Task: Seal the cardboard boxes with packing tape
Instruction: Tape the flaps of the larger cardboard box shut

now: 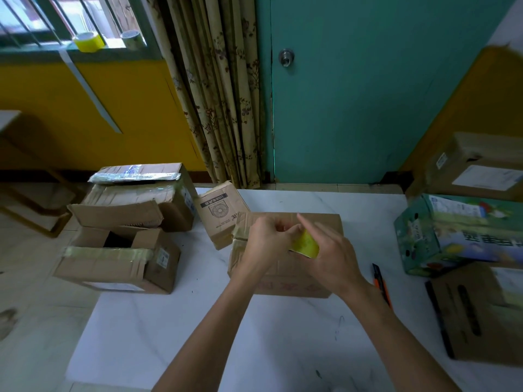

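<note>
White marble counter (198, 321) carries the cardboard box (321, 222), w/ yellow tape roll (307, 245) just above it, right hand (332, 260) grip closed round it, left hand (266, 244) pinching its edge; prob. light, stiff core, thin sticky film, so hold by rim.

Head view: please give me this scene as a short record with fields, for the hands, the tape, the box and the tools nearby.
right hand: holds the yellow tape roll above the box
left hand: fingers curled at the roll's edge; pinch not confirmable
cardboard box: on the white table, under both hands
utility knife: on the table, right of the box
spare tape rolls: two on the window sill
open boxes: on the floor, left of the table
</note>
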The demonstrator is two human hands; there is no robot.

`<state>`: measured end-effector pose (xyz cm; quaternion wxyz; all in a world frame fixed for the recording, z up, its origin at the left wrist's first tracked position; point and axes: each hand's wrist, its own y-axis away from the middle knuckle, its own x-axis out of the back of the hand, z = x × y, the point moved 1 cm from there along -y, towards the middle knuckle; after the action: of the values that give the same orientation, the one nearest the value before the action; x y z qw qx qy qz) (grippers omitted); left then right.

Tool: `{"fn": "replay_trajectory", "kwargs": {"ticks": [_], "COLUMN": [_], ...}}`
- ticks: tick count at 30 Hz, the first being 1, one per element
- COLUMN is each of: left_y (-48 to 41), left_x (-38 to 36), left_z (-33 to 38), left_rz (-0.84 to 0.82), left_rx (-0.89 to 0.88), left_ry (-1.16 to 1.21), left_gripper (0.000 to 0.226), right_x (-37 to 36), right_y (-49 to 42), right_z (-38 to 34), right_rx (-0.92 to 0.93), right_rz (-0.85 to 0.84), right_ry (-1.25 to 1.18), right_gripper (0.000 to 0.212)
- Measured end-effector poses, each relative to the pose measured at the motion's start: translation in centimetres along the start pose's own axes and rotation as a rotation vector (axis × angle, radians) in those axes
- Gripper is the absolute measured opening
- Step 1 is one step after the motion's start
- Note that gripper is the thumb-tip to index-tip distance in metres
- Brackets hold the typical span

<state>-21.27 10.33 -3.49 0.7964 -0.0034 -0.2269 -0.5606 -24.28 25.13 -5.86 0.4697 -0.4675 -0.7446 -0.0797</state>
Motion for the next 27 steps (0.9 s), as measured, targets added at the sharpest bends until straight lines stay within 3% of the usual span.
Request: {"fn": "replay_trajectory", "kwargs": {"ticks": [6, 14, 27], "left_y": [-0.1, -0.5, -1.3], "left_x": [-1.0, -1.3, -0.8], "left_z": [0.1, -0.3, -1.1], "left_rz": [-0.005, 0.063, 0.043], "left_rx": [0.001, 0.085, 0.076], "left_ry": [0.08, -0.082, -0.15], "left_gripper": [0.018, 0.04, 0.042], "right_x": [0.4, 0.1, -0.6], "right_y": [-0.5, -0.5, 0.1], "right_z": [-0.5, -0.4, -0.5], "right_rx": [-0.002, 0.073, 0.065], "right_rz": [-0.001, -0.062, -0.048], "right_ry": [-0.04, 0.065, 0.053], "right_gripper": [0.085, 0.087, 0.084]}}
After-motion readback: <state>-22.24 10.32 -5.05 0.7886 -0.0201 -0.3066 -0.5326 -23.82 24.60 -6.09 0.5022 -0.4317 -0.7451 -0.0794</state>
